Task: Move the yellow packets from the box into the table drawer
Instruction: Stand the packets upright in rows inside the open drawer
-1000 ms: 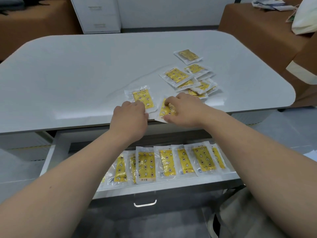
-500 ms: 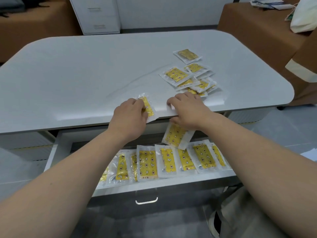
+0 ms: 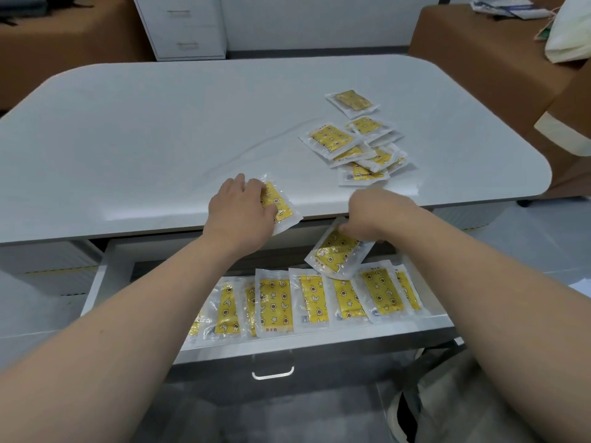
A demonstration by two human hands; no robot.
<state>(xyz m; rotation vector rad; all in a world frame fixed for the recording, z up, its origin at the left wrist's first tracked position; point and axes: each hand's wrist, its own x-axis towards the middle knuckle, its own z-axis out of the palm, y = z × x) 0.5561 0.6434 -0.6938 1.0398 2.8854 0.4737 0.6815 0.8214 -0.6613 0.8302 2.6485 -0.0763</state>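
Drooping over the open grey drawer [image 3: 319, 339], right hand [image 3: 374, 215] pinches a yellow star-printed plastic packet [image 3: 335, 255]; left hand [image 3: 241, 214] presses fairly flat fingers on another packet [image 3: 281, 207].

Left forearm [image 3: 153, 302] covers the leftmost drawer packets [image 3: 195, 324]. Right hand's [image 3: 374, 215] fingertips out of sight at the held packet [image 3: 335, 254]. Print unreadable.

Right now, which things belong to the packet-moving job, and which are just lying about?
Job: left hand resting on the edge packet; right hand pinching the held packet; open drawer; packet pile on the table.
Lying about: white cabinet; papers; pale bag.
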